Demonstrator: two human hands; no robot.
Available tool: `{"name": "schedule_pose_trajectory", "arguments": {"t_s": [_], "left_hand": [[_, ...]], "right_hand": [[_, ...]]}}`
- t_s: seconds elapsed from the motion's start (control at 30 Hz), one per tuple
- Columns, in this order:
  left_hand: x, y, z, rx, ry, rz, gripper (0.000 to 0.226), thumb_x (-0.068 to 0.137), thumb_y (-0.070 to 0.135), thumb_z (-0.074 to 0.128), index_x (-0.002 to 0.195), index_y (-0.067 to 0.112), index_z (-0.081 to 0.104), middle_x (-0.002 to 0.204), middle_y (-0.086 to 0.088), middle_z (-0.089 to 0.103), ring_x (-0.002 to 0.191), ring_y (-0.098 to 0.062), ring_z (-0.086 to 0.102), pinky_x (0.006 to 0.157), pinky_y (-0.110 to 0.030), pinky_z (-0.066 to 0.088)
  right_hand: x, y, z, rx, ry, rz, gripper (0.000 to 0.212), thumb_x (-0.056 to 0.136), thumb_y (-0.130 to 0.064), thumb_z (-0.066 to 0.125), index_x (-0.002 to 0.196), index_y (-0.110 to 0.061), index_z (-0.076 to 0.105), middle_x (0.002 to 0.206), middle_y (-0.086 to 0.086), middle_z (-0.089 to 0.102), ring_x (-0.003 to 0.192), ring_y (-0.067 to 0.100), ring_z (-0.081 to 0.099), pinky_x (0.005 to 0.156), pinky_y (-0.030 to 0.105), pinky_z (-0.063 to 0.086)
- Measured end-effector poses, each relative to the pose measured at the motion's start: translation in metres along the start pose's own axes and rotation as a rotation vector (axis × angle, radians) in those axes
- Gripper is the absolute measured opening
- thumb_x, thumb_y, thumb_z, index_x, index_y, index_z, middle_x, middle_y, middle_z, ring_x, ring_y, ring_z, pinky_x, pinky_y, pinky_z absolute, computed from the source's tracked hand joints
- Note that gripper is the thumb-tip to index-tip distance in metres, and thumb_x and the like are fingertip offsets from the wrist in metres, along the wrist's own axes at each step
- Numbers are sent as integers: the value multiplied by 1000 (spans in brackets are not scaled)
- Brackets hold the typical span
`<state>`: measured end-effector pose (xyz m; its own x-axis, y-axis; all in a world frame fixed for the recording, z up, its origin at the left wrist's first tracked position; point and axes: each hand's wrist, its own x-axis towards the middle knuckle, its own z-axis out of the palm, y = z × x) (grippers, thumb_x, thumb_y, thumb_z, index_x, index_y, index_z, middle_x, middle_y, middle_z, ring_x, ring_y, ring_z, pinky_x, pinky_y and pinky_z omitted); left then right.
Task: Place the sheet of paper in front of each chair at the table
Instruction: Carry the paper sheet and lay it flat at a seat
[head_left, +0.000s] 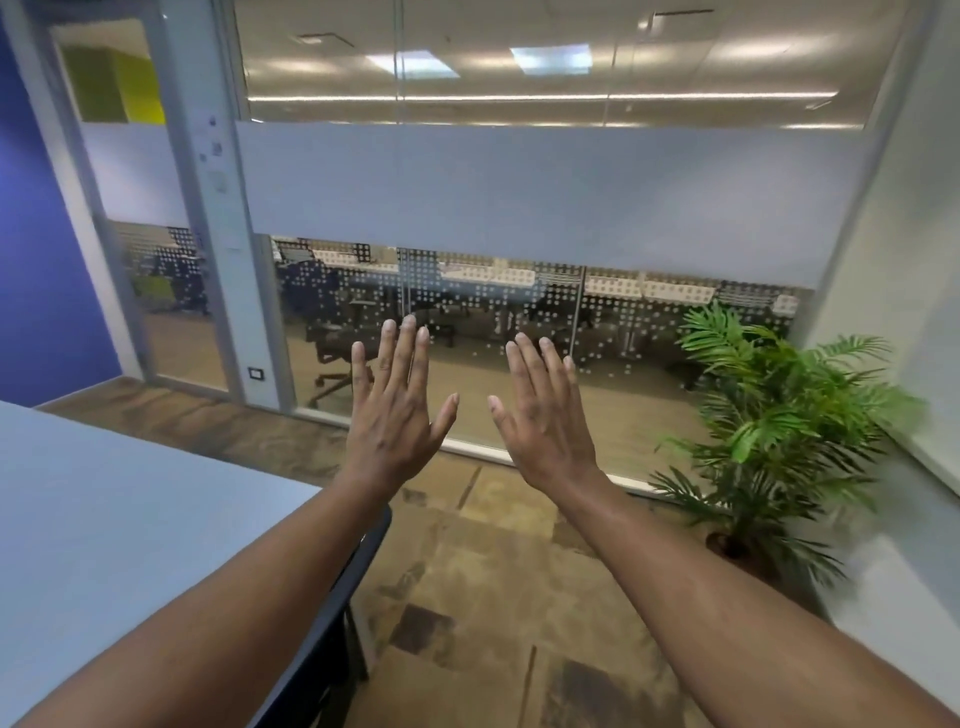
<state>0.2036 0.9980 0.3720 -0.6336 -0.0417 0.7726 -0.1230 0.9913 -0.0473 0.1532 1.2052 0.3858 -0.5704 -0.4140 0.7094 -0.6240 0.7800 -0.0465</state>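
Both my arms reach straight out in front of me at chest height. My left hand (395, 410) is raised with its back toward me, fingers straight and spread, holding nothing. My right hand (545, 415) mirrors it a short gap to the right, fingers also straight and empty. The white table (104, 519) fills the lower left. A dark chair (337, 613) stands tucked against the table's right edge, partly hidden under my left forearm. No sheet of paper shows anywhere in view.
A glass partition wall (519, 338) with a frosted band and dot pattern runs across ahead. A glass door (156, 291) is at the left by a blue wall. A potted palm (779, 431) stands in the right corner. Brown carpet tiles (493, 597) cover the floor.
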Motion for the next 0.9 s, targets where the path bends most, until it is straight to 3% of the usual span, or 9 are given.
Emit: {"name": "schedule_pose_trajectory", "arguments": {"t_s": [0.2,0.37,0.53,0.9], "left_hand": [[68,-30,115,8,-1,-15,92,107,64,33,172,7,1,182,-12,-8,168,-29,-9,133,-64,5],[137,-88,237,24,-31,-134,93,107,65,34,172,6,4,182,-13,-6,168,-30,-9,134,-59,-6],[171,-125,295,55,-80,-175,93,106,67,29,172,7,3,182,-13,-7,168,-30,-11,134,-61,-4],[267,-207,456,215,-104,-267,93,106,68,31,173,10,3,182,-11,-5,169,-28,-8,134,-61,-3]], "right_hand": [[79,50,105,32,-5,-39,71,108,-48,41,167,-13,21,177,6,20,165,29,11,133,53,12],[182,85,216,42,-78,-98,71,109,-48,40,168,-14,18,178,4,16,165,28,8,133,54,11],[246,97,279,66,-106,-139,71,109,-47,40,168,-13,19,178,5,17,165,28,9,133,55,11],[419,122,484,223,-105,-315,72,108,-51,35,167,-11,21,176,10,21,165,31,13,132,57,15]]}}
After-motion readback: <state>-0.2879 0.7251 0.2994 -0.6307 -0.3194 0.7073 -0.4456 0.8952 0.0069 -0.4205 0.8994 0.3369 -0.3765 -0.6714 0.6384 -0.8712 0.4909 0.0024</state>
